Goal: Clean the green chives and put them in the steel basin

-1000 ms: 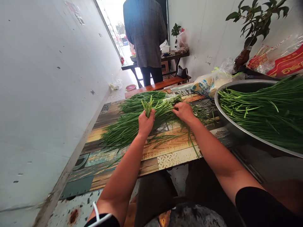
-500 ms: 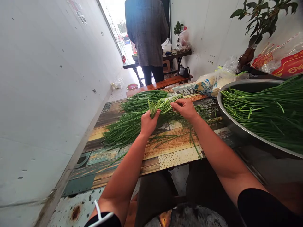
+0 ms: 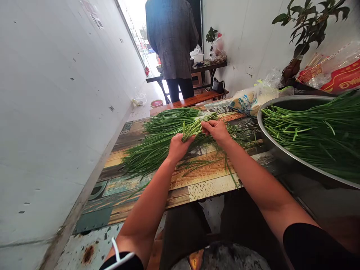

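My left hand (image 3: 177, 147) is closed round a small bunch of green chives (image 3: 192, 129), whose cut ends stick out to the upper right. My right hand (image 3: 216, 130) is closed in a pinch at the tips of that same bunch. Both hands hover over a large heap of loose chives (image 3: 152, 146) spread on the patterned table (image 3: 197, 185). A wide metal basin (image 3: 284, 153) at the right holds another mass of chives (image 3: 317, 131).
A white wall (image 3: 56, 112) runs close along the table's left edge. A plastic bag (image 3: 251, 99) lies behind the basin, with a potted plant (image 3: 308, 28) and red packets (image 3: 341, 77). Farther back, a person (image 3: 172, 41) stands facing away at another table (image 3: 197, 68) beside a wooden bench (image 3: 188, 101).
My left hand has tilted the bunch from upright over to the right. My right hand has come left off the heap and pinched the bunch's tips.
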Demonstrator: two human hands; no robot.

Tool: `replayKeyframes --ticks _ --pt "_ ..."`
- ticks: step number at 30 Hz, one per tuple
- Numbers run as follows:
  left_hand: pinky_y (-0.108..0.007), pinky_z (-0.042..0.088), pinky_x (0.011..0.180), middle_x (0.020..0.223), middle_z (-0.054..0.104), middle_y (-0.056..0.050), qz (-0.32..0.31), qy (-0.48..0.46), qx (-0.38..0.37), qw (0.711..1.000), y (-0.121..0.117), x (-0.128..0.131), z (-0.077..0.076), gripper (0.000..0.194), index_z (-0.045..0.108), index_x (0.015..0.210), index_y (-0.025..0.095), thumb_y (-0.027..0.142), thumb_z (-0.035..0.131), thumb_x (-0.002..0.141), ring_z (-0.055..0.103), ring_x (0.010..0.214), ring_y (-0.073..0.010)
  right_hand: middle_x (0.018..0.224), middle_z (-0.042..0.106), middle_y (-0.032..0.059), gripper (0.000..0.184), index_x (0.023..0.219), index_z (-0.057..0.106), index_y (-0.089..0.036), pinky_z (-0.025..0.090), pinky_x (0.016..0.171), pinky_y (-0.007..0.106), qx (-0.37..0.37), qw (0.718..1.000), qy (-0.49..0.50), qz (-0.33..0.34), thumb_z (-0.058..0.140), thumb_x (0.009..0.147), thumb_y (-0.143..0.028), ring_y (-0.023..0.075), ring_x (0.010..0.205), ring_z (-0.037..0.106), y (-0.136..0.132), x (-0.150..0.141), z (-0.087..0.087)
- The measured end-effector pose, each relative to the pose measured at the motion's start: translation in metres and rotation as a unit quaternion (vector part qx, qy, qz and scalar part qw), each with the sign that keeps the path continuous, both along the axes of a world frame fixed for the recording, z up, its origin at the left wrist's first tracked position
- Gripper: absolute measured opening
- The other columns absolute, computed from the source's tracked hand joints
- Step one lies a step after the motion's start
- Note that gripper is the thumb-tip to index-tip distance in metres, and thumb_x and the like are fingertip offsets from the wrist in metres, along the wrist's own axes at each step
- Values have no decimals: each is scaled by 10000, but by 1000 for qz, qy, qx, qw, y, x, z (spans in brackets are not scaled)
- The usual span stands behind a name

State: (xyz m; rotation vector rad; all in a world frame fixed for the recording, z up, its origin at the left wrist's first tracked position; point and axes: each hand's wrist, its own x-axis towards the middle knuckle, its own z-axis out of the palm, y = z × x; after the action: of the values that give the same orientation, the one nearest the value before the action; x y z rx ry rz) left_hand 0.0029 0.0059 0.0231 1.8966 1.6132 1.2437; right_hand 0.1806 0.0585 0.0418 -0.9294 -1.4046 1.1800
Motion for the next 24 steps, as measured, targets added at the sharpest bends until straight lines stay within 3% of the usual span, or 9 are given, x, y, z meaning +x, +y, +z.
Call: replayKeyframes --ticks 5,9,12,15,18,21,24 --pt "-265 443 707 727 676 -24 31 -22 9 999 1 -1 -1 277 730 765 159 412 631 822 577 732 -158 585 610 -2 454 653 677 -170 368 511 252 11 999 -27 41 681 684 -623 100 513 469 -2 -1 -2" --pt "-269 462 744 793 723 -35 29 -68 0 997 1 0 -2 274 743 825 151 403 635 818 618 764 -166 596 590 -10 291 691 702 -152 355 557 253 91 986 -121 66 682 705 -441 109 569 479 -4 -4 -5" --pt "-261 460 761 763 727 -21 17 -73 -20 997 0 1 0 263 737 763 154 390 634 817 630 752 -158 682 628 23 172 668 667 -148 379 613 261 176 963 -202 20 611 733 -298 126 634 516 -7 -7 -8" --pt "-257 447 722 712 712 -15 27 -57 -31 998 -2 2 2 291 721 682 155 408 644 803 616 703 -150 734 632 51 105 653 614 -164 389 662 279 240 917 -311 -66 559 731 -208 151 687 529 -7 -5 -9" --pt "-259 433 701 694 708 -15 29 -51 -31 998 -3 2 2 296 722 660 158 413 650 792 611 679 -147 759 623 72 110 666 595 -178 401 695 307 206 883 -389 -161 548 759 -214 190 736 544 -2 3 -7" --pt "-256 430 687 691 709 -14 31 -56 -38 997 -3 3 2 290 724 664 159 418 657 777 613 671 -148 860 624 103 97 782 621 -169 433 751 345 153 872 -402 -233 564 790 -248 232 817 566 4 13 -4" --pt "-253 425 673 662 694 -9 43 -41 -42 997 -3 3 2 305 721 659 160 435 653 772 605 658 -146 1053 606 139 238 1013 626 -149 448 863 385 240 871 -367 -222 586 792 -226 264 978 562 4 18 -3"
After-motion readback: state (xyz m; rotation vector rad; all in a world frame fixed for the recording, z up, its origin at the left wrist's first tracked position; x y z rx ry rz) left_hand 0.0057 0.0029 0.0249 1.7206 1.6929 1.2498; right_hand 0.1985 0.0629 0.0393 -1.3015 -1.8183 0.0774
